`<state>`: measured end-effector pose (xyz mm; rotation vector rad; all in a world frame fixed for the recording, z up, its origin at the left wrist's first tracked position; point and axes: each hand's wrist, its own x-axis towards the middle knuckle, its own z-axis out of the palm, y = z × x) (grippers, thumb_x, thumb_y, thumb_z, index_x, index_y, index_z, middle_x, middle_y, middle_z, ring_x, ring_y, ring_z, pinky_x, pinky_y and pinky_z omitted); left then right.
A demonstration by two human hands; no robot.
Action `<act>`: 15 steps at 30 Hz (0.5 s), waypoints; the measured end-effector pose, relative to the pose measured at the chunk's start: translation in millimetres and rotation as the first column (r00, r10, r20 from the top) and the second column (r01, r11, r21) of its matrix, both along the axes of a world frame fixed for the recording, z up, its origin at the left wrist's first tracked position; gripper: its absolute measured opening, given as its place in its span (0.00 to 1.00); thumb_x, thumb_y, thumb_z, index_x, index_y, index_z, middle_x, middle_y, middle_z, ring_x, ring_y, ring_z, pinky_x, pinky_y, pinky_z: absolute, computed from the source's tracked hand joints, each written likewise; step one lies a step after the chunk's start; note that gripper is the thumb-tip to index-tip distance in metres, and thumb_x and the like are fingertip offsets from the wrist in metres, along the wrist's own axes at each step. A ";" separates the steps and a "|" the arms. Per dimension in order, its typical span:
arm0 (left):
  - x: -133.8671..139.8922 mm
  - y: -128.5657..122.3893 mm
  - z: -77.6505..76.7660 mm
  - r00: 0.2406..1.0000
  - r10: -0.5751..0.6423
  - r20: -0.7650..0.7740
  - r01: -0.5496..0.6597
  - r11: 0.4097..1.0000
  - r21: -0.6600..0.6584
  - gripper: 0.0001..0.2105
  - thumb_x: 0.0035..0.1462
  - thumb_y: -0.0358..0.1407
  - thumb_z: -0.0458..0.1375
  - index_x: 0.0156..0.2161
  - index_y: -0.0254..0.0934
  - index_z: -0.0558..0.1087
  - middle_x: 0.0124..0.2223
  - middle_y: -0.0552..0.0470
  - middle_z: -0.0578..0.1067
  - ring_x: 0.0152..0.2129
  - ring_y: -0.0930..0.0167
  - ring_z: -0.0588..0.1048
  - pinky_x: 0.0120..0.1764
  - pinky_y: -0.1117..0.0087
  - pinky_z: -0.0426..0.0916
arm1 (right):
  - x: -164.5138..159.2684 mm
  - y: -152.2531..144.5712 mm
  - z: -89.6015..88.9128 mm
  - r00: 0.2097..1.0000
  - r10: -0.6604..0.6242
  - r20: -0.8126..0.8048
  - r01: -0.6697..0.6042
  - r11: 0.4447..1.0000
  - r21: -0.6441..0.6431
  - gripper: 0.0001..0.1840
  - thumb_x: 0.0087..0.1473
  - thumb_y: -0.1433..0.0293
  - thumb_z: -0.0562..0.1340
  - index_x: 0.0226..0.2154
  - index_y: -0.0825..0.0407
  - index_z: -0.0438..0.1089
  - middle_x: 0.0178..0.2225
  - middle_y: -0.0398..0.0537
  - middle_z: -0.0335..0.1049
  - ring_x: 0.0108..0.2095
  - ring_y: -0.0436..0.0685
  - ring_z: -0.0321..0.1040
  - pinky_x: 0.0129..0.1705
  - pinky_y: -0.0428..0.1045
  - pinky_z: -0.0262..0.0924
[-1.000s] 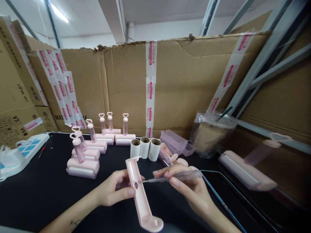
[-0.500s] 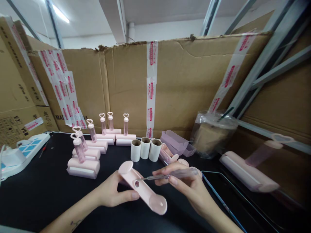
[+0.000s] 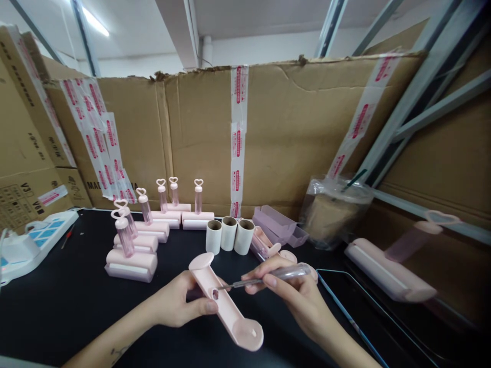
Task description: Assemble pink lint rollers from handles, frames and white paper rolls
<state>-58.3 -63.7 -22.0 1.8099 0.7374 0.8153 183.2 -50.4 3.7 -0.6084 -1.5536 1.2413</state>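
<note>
A pale pink lint roller frame (image 3: 230, 309) with rounded end discs is gripped in my left hand (image 3: 182, 301), its hollow side facing me and its lower end tilted to the right. In its middle is a small hole with something dark inside. My right hand (image 3: 293, 286) holds a screwdriver (image 3: 287, 272) by its clear handle. The thin shaft points left, and its tip is at or just beside the hole; I cannot tell whether it touches. Behind the hands, three white paper rolls (image 3: 229, 233) stand upright beside loose pink parts (image 3: 263, 243).
Several assembled pink lint rollers (image 3: 132, 265) with heart-shaped handle ends stand at left and back. Another lint roller (image 3: 391, 271) and a tablet-like device (image 3: 356, 317) lie at right. Translucent purple covers (image 3: 276, 225), a bagged cup (image 3: 330, 214) and a power strip (image 3: 49, 240) border the black table.
The roller frame has turned slightly, its lower end tipping further down. The right hand and screwdriver have shifted a little, with the tip still near the hole.
</note>
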 end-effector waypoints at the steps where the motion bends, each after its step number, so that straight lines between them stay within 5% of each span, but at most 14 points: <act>1: -0.2 -0.3 0.4 1.000 -0.010 -0.002 0.010 1.000 -0.002 0.23 0.53 0.48 0.58 0.48 0.31 0.70 0.43 0.43 0.72 0.39 0.63 0.72 0.42 0.65 0.67 | -0.3 0.0 -0.5 1.000 0.004 -0.007 -0.004 1.000 -0.012 0.06 0.51 0.66 0.64 0.29 0.52 0.73 0.30 0.51 0.79 0.30 0.58 0.76 0.36 0.52 0.72; 15: 1.2 -1.8 1.0 1.000 -0.014 -0.018 0.014 1.000 -0.022 0.23 0.52 0.48 0.59 0.45 0.30 0.72 0.41 0.42 0.74 0.35 0.63 0.73 0.38 0.67 0.68 | -1.3 0.5 -2.9 0.999 0.021 -0.031 -0.025 0.990 -0.136 0.05 0.47 0.67 0.66 0.27 0.51 0.74 0.26 0.48 0.79 0.31 0.59 0.76 0.37 0.52 0.69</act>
